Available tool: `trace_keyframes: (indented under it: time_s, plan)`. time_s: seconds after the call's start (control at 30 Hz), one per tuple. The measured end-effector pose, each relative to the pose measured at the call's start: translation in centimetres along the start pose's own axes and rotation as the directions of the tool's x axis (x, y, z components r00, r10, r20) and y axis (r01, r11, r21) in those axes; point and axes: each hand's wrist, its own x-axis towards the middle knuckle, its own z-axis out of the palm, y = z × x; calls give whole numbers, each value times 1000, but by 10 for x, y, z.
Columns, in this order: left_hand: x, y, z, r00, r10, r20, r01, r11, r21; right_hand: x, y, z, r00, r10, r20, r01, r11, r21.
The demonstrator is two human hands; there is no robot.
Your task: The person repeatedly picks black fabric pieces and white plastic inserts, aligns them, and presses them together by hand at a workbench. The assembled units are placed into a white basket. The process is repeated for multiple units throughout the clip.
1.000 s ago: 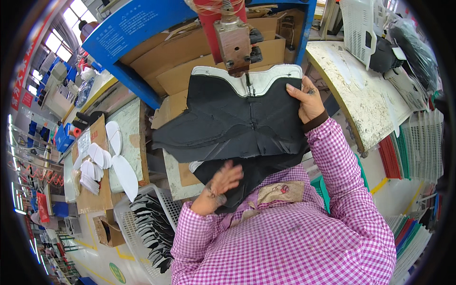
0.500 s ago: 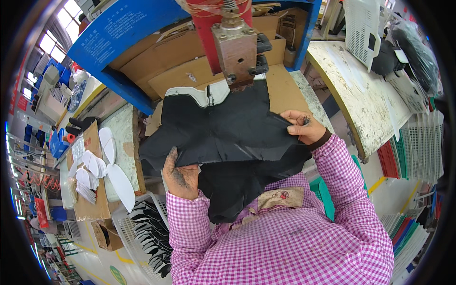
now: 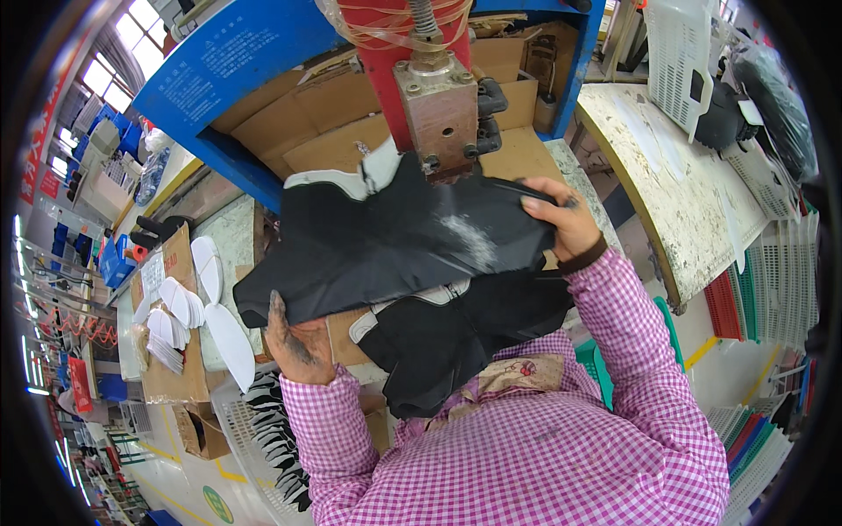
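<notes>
A wide black cut panel [image 3: 368, 237] of soft sheet material, white along its far left edge, is stretched between my hands beneath a metal machine head [image 3: 443, 118]. A pale scuffed patch shows on its right half. My left hand [image 3: 301, 346] grips the near left edge, thumb on top and fingers mostly hidden underneath. At the far right corner, my right hand [image 3: 570, 223] pinches the panel between thumb and fingers. Both hands have dark smudges. A second black panel [image 3: 438, 342] with a white edge lies nearer my body, partly under the first.
The blue machine frame [image 3: 228, 66] surrounds cardboard lining. White sole-shaped pieces [image 3: 230, 342] lie on the left table; a white basket [image 3: 241, 430] with black pieces stands below. At right are a worn curved table [image 3: 649, 175] and stacked plastic baskets [image 3: 776, 272].
The held panel has shifted left and turned, its right side lifting. My left hand moved left and slightly nearer me. More of the second panel and its white edge now shows.
</notes>
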Motion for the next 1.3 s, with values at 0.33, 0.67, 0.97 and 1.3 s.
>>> trace_keyframes:
  time_s: [0.33,0.67,0.97,1.3]
  plan:
    - [3,-89,56,830,-473,295,451,881,142,-97,-42,-112,867,-223,-445,166,973,-163]
    - [69,-26,28,976,-194,95,182,976,124,3,11,-51,951,-230,-209,218,973,-80]
    - [10,-81,54,943,-317,99,289,929,231,-33,-20,-110,834,-269,-481,288,957,-36]
    - [2,-61,28,995,-63,79,34,945,326,-31,3,-80,866,-184,-465,249,965,81]
